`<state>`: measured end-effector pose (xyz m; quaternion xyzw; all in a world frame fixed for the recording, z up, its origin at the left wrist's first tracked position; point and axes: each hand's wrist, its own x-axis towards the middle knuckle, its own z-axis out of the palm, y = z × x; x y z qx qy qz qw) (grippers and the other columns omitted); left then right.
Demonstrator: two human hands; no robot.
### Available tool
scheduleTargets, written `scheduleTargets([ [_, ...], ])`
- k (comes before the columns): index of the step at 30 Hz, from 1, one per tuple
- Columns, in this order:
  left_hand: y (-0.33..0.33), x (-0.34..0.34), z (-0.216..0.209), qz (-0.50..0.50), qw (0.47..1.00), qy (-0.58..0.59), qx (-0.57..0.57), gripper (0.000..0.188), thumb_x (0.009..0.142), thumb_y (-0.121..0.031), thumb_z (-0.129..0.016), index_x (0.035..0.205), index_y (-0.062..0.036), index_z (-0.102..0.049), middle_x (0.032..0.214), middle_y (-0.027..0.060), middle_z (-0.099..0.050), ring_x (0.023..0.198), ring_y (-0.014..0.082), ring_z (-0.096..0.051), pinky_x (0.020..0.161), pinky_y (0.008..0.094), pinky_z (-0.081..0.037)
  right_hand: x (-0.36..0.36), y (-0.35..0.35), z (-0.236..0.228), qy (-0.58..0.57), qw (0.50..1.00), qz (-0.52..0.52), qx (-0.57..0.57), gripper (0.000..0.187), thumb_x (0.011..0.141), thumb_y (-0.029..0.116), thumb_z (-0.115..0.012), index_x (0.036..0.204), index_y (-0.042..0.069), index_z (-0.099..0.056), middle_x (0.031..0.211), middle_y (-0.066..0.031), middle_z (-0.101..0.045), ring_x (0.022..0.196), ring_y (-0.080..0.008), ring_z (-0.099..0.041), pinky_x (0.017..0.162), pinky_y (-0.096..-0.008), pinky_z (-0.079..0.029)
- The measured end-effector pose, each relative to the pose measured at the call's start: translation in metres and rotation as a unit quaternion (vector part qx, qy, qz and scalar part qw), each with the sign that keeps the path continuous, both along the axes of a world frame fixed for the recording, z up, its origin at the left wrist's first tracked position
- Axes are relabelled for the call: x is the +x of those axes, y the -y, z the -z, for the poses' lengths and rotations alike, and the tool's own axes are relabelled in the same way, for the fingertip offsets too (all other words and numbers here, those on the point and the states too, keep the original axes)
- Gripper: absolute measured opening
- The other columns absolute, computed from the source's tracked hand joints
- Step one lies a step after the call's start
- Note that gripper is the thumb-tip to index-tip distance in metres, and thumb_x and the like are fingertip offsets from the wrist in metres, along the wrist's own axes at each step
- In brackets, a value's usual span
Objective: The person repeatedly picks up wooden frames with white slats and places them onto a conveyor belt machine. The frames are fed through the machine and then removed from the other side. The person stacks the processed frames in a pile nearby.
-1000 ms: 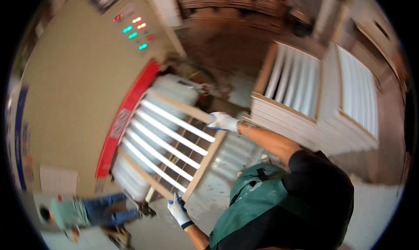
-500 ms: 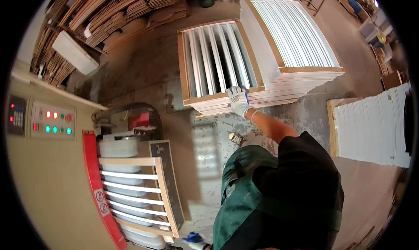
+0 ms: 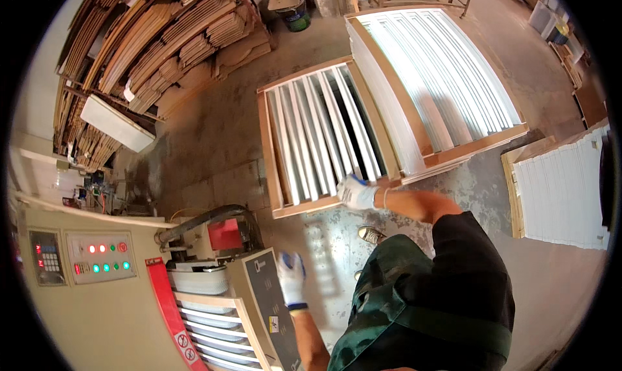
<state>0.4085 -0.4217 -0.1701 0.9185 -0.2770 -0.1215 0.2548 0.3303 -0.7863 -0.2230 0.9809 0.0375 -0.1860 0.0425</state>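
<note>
My right hand [image 3: 356,193], in a white and blue work glove, is at the near edge of a white slatted frame [image 3: 271,152] with wood-coloured borders. Its fingers curl over the near rail, at the lower ends of the slats. That frame lies on top of the left-hand stack. My left hand [image 3: 292,279], gloved alike and smeared by motion, is raised beside the dark side panel [image 3: 267,309] of the machine. Its fingers look stretched out, and nothing shows in them.
A taller stack of white slatted panels [image 3: 447,79] adjoins on the right. White boards [image 3: 560,189] stand farther right. At left are a control panel [image 3: 100,257], a red guard strip [image 3: 170,313] and another slatted frame [image 3: 245,332] on the machine. Wood pieces [image 3: 162,44] fill a far-left rack.
My left hand has risen from the lower edge to beside the machine panel. My right hand stays at the frame's near edge, its fingers now more curled. The whole view has shifted.
</note>
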Motion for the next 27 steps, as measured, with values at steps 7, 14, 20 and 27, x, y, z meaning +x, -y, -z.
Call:
scheduleTargets([
  [7, 0.08, 0.11, -0.039, -0.052, 0.978, 0.117, 0.165, 0.093, 0.084, -0.055, -0.075, 0.147, 0.0043, -0.041, 0.133, 0.0291, -0.058, 0.123, 0.0437, -0.056, 0.107, 0.0519, -0.043, -0.05, -0.091, -0.008, 0.249, 0.868, -0.161, -0.399, 0.037, 0.092, 0.037, -0.059, 0.108, 0.003, -0.06, 0.113, -0.0143, -0.065, 0.109, -0.0324, -0.059, 0.099, -0.0498, -0.046],
  [14, 0.021, 0.079, -0.012, -0.092, 0.974, -0.17, 0.12, 0.041, 0.084, -0.037, -0.08, 0.089, 0.0016, -0.067, 0.073, 0.0177, -0.072, 0.07, 0.0295, -0.074, 0.066, 0.0417, -0.057, -0.117, -0.103, -0.011, 0.071, 0.931, 0.026, 0.357, 0.049, 0.091, 0.052, -0.059, 0.113, 0.008, -0.058, 0.114, -0.0089, -0.062, 0.105, -0.0272, -0.058, 0.095, -0.0479, -0.049],
  [20, -0.01, 0.015, -0.068, -0.144, 0.975, -0.127, 0.112, 0.041, 0.083, -0.038, -0.077, 0.093, 0.0004, -0.067, 0.084, 0.0198, -0.073, 0.083, 0.0364, -0.072, 0.076, 0.0452, -0.055, -0.18, -0.044, -0.06, 0.36, 0.771, 0.47, 0.234, 0.036, 0.084, 0.024, -0.077, 0.111, 0.005, -0.063, 0.102, -0.0113, -0.066, 0.098, -0.0243, -0.064, 0.084, -0.0425, -0.055],
  [27, -0.047, -0.031, -0.127, -0.139, 0.988, -0.021, 0.067, 0.042, 0.088, -0.037, -0.071, 0.106, -0.0005, -0.061, 0.088, 0.0218, -0.071, 0.086, 0.0399, -0.07, 0.08, 0.0482, -0.054, -0.216, -0.057, 0.032, 0.189, 0.324, 0.623, 0.686, 0.008, 0.088, 0.008, -0.069, 0.086, 0.001, -0.065, 0.064, -0.0039, -0.058, 0.048, -0.0179, -0.058, 0.044, -0.0322, -0.047],
])
